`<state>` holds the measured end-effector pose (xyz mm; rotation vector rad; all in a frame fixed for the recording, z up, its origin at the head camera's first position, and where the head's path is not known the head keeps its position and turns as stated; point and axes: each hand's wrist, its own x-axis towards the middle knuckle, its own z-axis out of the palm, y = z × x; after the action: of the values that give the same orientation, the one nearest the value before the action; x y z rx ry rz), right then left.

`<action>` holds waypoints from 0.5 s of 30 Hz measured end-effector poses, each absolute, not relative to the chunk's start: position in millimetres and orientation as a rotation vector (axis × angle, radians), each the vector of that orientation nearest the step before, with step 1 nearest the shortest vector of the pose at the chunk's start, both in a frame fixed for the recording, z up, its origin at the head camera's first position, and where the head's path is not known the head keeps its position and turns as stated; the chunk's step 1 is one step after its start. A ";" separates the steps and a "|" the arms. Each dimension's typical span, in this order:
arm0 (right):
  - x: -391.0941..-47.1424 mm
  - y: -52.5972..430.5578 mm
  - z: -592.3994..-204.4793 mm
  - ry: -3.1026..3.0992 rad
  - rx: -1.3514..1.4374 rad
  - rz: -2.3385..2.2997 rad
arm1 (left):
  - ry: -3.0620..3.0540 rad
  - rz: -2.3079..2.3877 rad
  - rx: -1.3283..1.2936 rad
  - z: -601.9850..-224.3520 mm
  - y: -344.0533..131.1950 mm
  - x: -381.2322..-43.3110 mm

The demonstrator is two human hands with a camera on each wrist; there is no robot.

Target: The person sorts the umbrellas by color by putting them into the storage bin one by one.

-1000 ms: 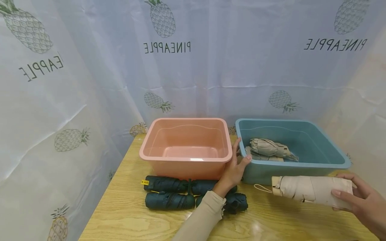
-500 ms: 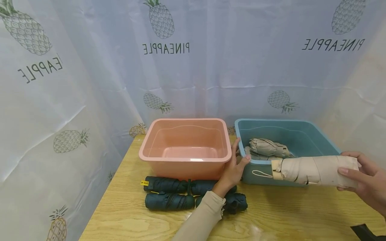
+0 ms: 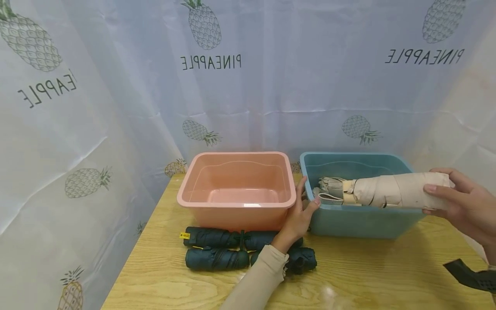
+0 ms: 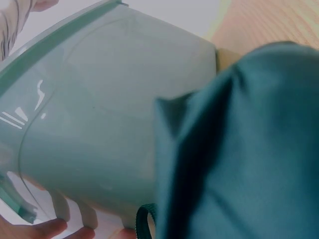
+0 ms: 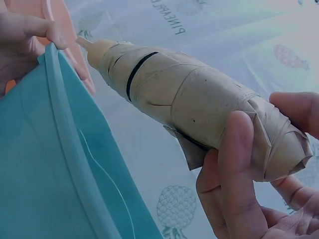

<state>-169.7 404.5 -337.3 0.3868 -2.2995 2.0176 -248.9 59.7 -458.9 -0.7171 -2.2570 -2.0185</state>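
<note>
with my right hand [image 3: 465,206] i grip the beige umbrella [image 3: 399,189] by one end over the blue tub [image 3: 356,224], while my left hand [image 3: 299,218] pinches the tub's left rim and dark umbrellas [image 3: 217,258] lie front-left of the tub.

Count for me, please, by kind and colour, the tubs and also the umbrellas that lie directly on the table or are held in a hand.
Pink tub: 1
Blue tub: 1
Dark umbrellas on the table: 4
Beige umbrella in the right hand: 1
Total: 7
</note>
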 end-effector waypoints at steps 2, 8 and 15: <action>-175.6 403.7 -332.7 -2.316 0.393 2.017 | -2.254 -2.019 -0.718 -459.1 59.4 -249.4; -194.7 403.6 -320.0 -2.385 0.364 2.003 | -2.249 -2.011 -0.735 -459.3 59.4 -251.4; -219.8 391.7 -304.0 -2.497 0.219 1.946 | -2.249 -2.021 -0.736 -459.2 57.7 -251.1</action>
<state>-219.8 391.7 -304.0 0.2185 -2.4969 1.9460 -251.1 57.7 -459.2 -0.7360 -2.2487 -2.0207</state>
